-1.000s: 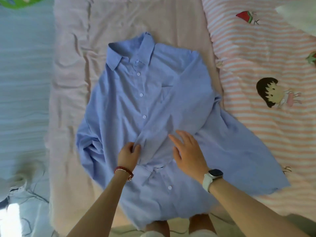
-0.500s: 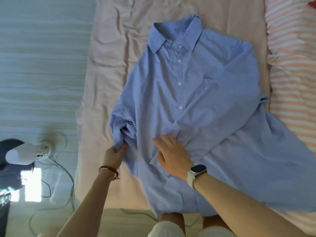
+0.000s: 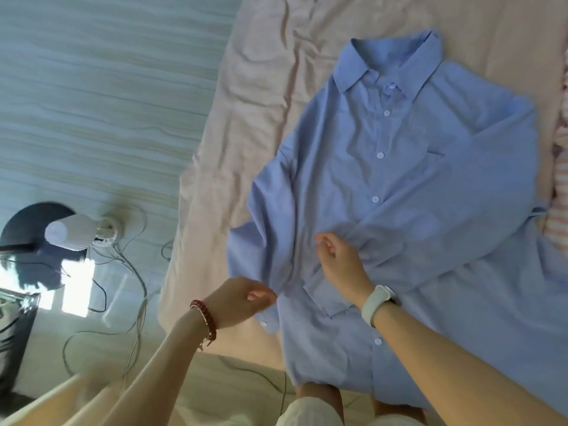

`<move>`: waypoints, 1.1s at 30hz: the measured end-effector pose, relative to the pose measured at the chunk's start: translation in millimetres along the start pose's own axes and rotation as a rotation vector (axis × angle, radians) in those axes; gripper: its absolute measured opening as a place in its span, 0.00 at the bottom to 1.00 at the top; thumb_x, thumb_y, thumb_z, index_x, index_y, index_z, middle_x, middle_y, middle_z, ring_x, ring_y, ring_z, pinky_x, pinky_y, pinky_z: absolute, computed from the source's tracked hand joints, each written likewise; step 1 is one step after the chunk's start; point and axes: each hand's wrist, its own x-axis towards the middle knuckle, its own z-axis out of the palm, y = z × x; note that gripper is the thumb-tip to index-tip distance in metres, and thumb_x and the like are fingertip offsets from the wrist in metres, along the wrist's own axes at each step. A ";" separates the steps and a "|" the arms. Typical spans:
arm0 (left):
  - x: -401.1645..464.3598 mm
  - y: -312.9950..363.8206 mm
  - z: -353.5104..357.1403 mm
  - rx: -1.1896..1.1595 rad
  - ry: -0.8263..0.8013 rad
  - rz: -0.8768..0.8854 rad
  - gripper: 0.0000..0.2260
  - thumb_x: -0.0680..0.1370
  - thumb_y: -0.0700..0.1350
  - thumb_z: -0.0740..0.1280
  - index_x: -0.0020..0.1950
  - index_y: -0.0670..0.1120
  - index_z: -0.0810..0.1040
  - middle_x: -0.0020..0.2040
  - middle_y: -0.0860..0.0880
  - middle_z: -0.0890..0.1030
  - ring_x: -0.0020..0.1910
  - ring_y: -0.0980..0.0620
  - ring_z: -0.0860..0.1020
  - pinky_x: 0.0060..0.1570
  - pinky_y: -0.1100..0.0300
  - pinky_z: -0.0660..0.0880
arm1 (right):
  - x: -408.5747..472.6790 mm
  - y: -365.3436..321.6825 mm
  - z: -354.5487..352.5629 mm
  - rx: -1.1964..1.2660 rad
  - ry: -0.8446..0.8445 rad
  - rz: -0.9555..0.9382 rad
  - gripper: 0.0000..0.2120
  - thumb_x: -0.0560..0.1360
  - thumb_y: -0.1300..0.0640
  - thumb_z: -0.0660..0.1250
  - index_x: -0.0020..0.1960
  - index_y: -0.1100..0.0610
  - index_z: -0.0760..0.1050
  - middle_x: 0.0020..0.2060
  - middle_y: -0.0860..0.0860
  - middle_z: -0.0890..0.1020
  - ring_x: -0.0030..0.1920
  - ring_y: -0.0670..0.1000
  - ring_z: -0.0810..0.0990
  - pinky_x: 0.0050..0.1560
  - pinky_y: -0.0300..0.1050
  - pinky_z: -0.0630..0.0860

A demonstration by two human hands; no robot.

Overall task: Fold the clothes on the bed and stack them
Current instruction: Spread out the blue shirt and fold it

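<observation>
One garment shows here, a light blue button-up cotton shirt (image 3: 399,186), lying face up and buttoned on the wrinkled pale pink bed sheet (image 3: 246,118), collar away from the person. Its right-side sleeve is already crossed over the chest; the left-side sleeve (image 3: 264,241) is bunched along the shirt's edge and not yet laid in. The left hand (image 3: 242,299), wearing a red bead bracelet (image 3: 206,315), pinches the cloth of that sleeve near its buttoned cuff. The right hand (image 3: 338,265), with a white wristband (image 3: 376,305), rests on the shirt's middle, fingers loosely curled; whether it grips fabric I cannot tell. I judge the fold barely begun: the sides, the lower half and the stacking all remain, and no finished pile is visible.
</observation>
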 end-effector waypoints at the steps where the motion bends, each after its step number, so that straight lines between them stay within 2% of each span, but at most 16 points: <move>1: 0.5 0.5 -0.7 -0.142 0.145 0.012 0.06 0.77 0.42 0.65 0.48 0.47 0.82 0.48 0.48 0.83 0.45 0.59 0.79 0.52 0.62 0.74 | 2.0 -3.7 2.3 0.038 -0.041 0.032 0.10 0.79 0.60 0.59 0.54 0.62 0.76 0.47 0.57 0.81 0.50 0.56 0.78 0.49 0.40 0.68; 2: 3.1 -2.5 -4.6 -0.275 0.378 -0.002 0.06 0.77 0.39 0.65 0.46 0.47 0.81 0.47 0.47 0.83 0.44 0.57 0.79 0.49 0.62 0.73 | 4.4 -6.5 5.4 0.058 -0.072 0.048 0.11 0.79 0.58 0.59 0.56 0.60 0.76 0.47 0.55 0.80 0.50 0.54 0.78 0.47 0.37 0.68; 4: 16.2 -8.7 -14.5 -0.374 0.768 -0.063 0.10 0.76 0.37 0.66 0.57 0.43 0.76 0.57 0.44 0.77 0.52 0.51 0.77 0.53 0.59 0.72 | 8.8 -11.4 12.9 0.036 -0.113 0.054 0.13 0.78 0.55 0.61 0.60 0.59 0.73 0.47 0.52 0.79 0.48 0.51 0.77 0.45 0.34 0.66; 7: 40.9 -13.8 -17.8 -0.344 0.666 -0.150 0.23 0.74 0.39 0.69 0.67 0.37 0.68 0.63 0.40 0.71 0.62 0.43 0.70 0.63 0.49 0.67 | 15.6 -17.2 25.3 0.020 -0.139 0.089 0.13 0.77 0.55 0.62 0.59 0.59 0.74 0.48 0.53 0.80 0.50 0.51 0.77 0.46 0.37 0.67; 10: 54.0 -19.3 -17.2 -0.222 0.650 -0.098 0.08 0.74 0.40 0.69 0.48 0.35 0.77 0.46 0.37 0.77 0.49 0.42 0.75 0.49 0.56 0.69 | 18.0 -20.6 32.1 -0.004 -0.151 0.083 0.10 0.77 0.56 0.61 0.55 0.59 0.75 0.46 0.52 0.81 0.50 0.52 0.78 0.39 0.35 0.63; 14: 34.5 -34.1 -44.3 -0.596 1.010 -0.116 0.12 0.74 0.47 0.66 0.33 0.47 0.69 0.30 0.50 0.70 0.31 0.57 0.68 0.31 0.63 0.64 | 14.0 -18.2 31.8 0.007 -0.179 0.097 0.13 0.78 0.58 0.59 0.60 0.58 0.72 0.51 0.53 0.79 0.53 0.51 0.76 0.42 0.32 0.63; 16: 22.4 -43.3 -62.5 -0.600 1.253 -0.207 0.13 0.76 0.44 0.65 0.33 0.44 0.67 0.31 0.46 0.70 0.33 0.52 0.67 0.33 0.58 0.62 | 11.9 -18.0 31.2 0.019 -0.174 0.090 0.15 0.78 0.58 0.59 0.64 0.58 0.70 0.54 0.53 0.78 0.53 0.50 0.75 0.46 0.32 0.64; 18: 10.4 -41.8 -77.4 -0.501 1.345 -0.285 0.11 0.77 0.44 0.65 0.38 0.40 0.69 0.36 0.37 0.73 0.37 0.46 0.70 0.36 0.58 0.60 | 9.5 -19.4 32.0 0.060 -0.140 0.049 0.15 0.78 0.60 0.59 0.64 0.57 0.71 0.51 0.51 0.77 0.49 0.47 0.74 0.45 0.31 0.63; 20: 0.3 -30.9 -85.0 -0.327 1.188 -0.280 0.14 0.75 0.49 0.67 0.39 0.39 0.71 0.38 0.36 0.75 0.38 0.43 0.72 0.37 0.57 0.61 | 7.3 -20.8 33.5 0.097 -0.111 0.017 0.14 0.78 0.60 0.59 0.62 0.56 0.73 0.48 0.48 0.76 0.47 0.46 0.73 0.43 0.29 0.63; 21: -5.8 -21.1 -85.7 -0.277 0.979 -0.211 0.16 0.74 0.53 0.67 0.40 0.39 0.73 0.38 0.38 0.76 0.38 0.45 0.72 0.37 0.57 0.63 | 6.5 -21.2 34.3 0.119 -0.098 0.016 0.13 0.78 0.61 0.58 0.61 0.55 0.74 0.48 0.48 0.76 0.46 0.46 0.73 0.43 0.27 0.64; 24: -22.7 15.6 -75.1 -0.284 0.014 0.035 0.14 0.72 0.52 0.69 0.54 0.48 0.77 0.51 0.47 0.79 0.50 0.54 0.74 0.51 0.64 0.71 | 5.7 -20.0 33.0 0.348 -0.060 0.139 0.09 0.79 0.61 0.57 0.51 0.54 0.76 0.44 0.51 0.79 0.46 0.49 0.76 0.50 0.35 0.71; 26: -19.9 25.3 -64.5 -0.316 -0.275 0.120 0.11 0.78 0.45 0.64 0.59 0.53 0.75 0.57 0.51 0.79 0.56 0.58 0.75 0.58 0.67 0.70 | 4.8 -17.2 28.7 0.467 -0.023 0.229 0.10 0.78 0.60 0.56 0.43 0.59 0.75 0.38 0.52 0.77 0.41 0.49 0.75 0.46 0.43 0.73; 27: -15.3 26.5 -60.3 -0.417 -0.205 0.127 0.09 0.79 0.42 0.62 0.58 0.52 0.76 0.54 0.51 0.81 0.53 0.58 0.78 0.57 0.63 0.72 | 3.7 -15.1 25.7 0.437 0.007 0.229 0.11 0.78 0.59 0.57 0.39 0.61 0.73 0.35 0.51 0.75 0.38 0.47 0.73 0.41 0.39 0.71; 29: 0.6 21.9 -54.8 -0.578 0.260 0.036 0.08 0.79 0.40 0.61 0.54 0.46 0.78 0.46 0.50 0.82 0.44 0.56 0.80 0.50 0.58 0.73 | -2.3 -12.9 23.0 0.345 0.092 0.148 0.11 0.77 0.58 0.58 0.36 0.56 0.69 0.31 0.47 0.71 0.31 0.40 0.70 0.33 0.32 0.67; 31: 19.3 13.9 -53.5 -0.525 0.631 -0.081 0.08 0.78 0.39 0.62 0.57 0.43 0.76 0.49 0.46 0.80 0.44 0.52 0.78 0.47 0.60 0.70 | -10.1 -15.0 24.4 0.326 0.153 0.061 0.09 0.76 0.57 0.62 0.38 0.50 0.69 0.32 0.45 0.73 0.31 0.36 0.72 0.33 0.27 0.68; 33: 35.2 7.6 -52.4 -0.565 0.656 -0.111 0.10 0.78 0.38 0.62 0.59 0.42 0.74 0.55 0.42 0.79 0.45 0.49 0.77 0.46 0.58 0.71 | -16.2 -14.5 30.1 0.288 0.157 0.041 0.10 0.74 0.56 0.66 0.36 0.52 0.67 0.31 0.47 0.73 0.30 0.40 0.72 0.31 0.31 0.69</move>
